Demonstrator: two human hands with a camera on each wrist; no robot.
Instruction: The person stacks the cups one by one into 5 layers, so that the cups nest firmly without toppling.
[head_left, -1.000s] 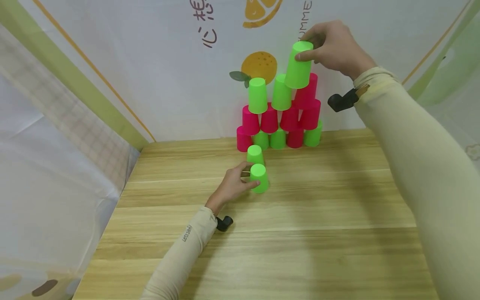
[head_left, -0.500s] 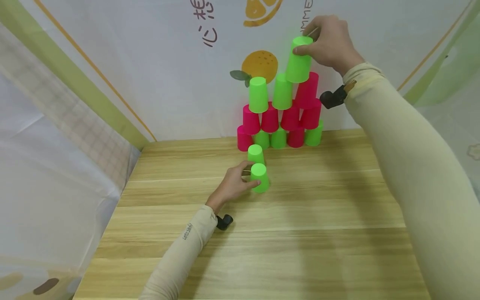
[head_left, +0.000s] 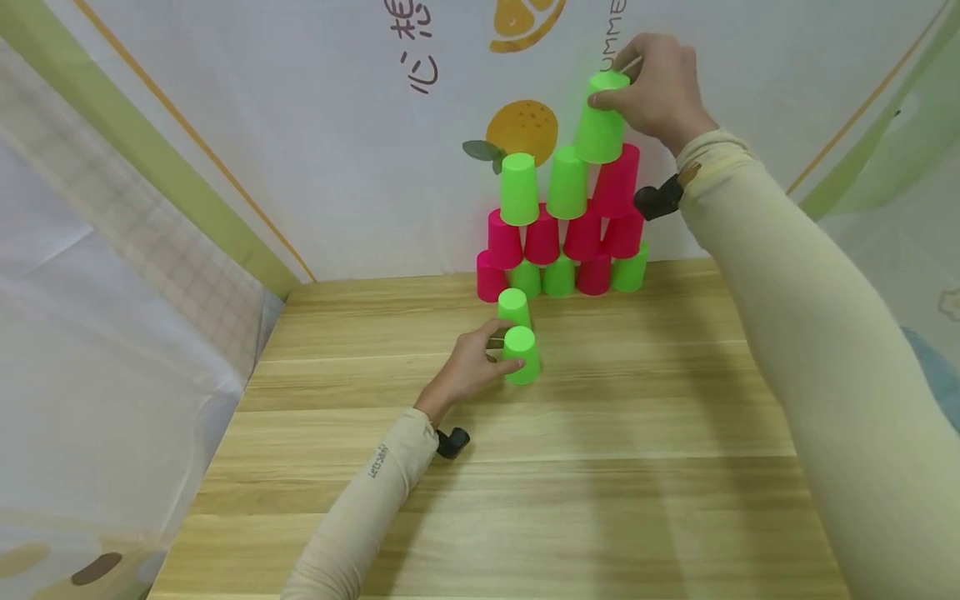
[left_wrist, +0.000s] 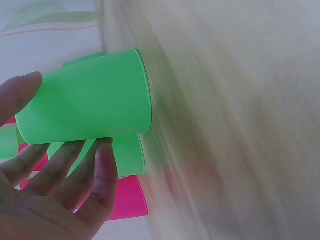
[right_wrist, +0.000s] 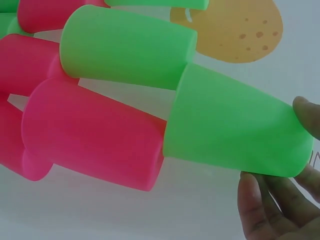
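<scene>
My right hand [head_left: 663, 90] holds an upside-down green cup [head_left: 602, 125] by its narrow closed end, at the top right of a cup pyramid. In the right wrist view, that cup's rim meets the bases of a green cup [right_wrist: 127, 47] and a pink-red cup [right_wrist: 95, 135] beneath it. Another green cup [head_left: 519, 190] stands at the left of the same row. Down on the table, my left hand [head_left: 468, 367] grips an upside-down green cup [head_left: 522, 357] between thumb and fingers. Just behind it is one more green cup [head_left: 512, 307], partly covered.
Lower rows of the pyramid mix pink-red cups [head_left: 506, 240] and green cups [head_left: 628, 271], standing against a printed white cloth [head_left: 360, 183]. The wooden table [head_left: 570, 500] stretches from the pyramid towards me. A plain cloth hangs along its left side.
My right hand has shifted the held cup slightly up and back, so its rim now sits over the row beneath. The left hand and its cup have hardly moved.
</scene>
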